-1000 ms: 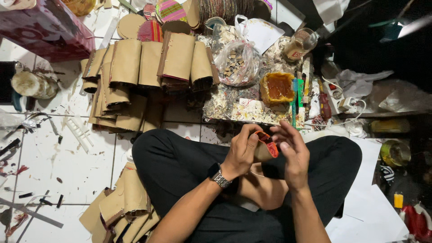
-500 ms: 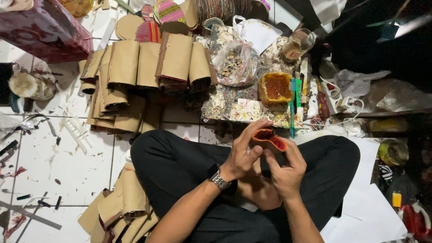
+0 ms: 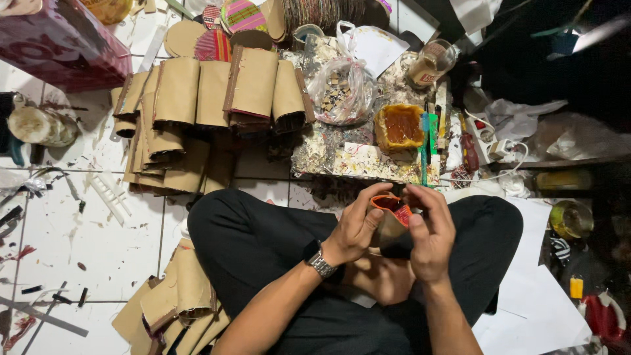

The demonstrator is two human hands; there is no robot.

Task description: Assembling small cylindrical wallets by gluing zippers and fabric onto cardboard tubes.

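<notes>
- Seated cross-legged on the tiled floor [image 3: 98, 250], both hands up over the lap.
- Left hand [image 3: 355, 227] curled tight around a small curved cardboard piece [image 3: 389, 213] with an orange-red edge, thumb pressing its side.
- Right hand [image 3: 430, 233] closed on the same piece from the other side, fingertips pinching the rim.
- Ahead: rolled cardboard sleeves [image 3: 217, 92], a bag of scraps [image 3: 338, 92], a yellow glue tub [image 3: 399, 128].

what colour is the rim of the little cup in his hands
Orange-red rim on the cup, with a tan cardboard body, held between left hand and right hand; head view.
</notes>
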